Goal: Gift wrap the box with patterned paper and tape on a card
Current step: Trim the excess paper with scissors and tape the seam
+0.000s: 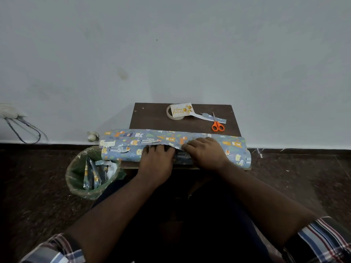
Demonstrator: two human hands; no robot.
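Blue patterned paper (133, 144) printed with orange and white cartoon animals lies folded over along the near edge of a small dark wooden table (152, 116), its ends hanging past both sides; the box is hidden under it. The left hand (156, 164) lies flat on the paper with fingers released and straight, pressing the seam. The right hand (206, 151), just beside it, presses with bent fingers on the overlapping flap; whether it pinches the paper cannot be told. At the far side of the table a "Happy Birthday" card (181, 110) rests on a tape roll (171, 115), next to a cut paper strip (204, 116) and orange-handled scissors (217, 124). Behind is a pale wall (171, 44). A bin (76, 179) with paper scraps stands on the dark floor (34, 177) left of the table.
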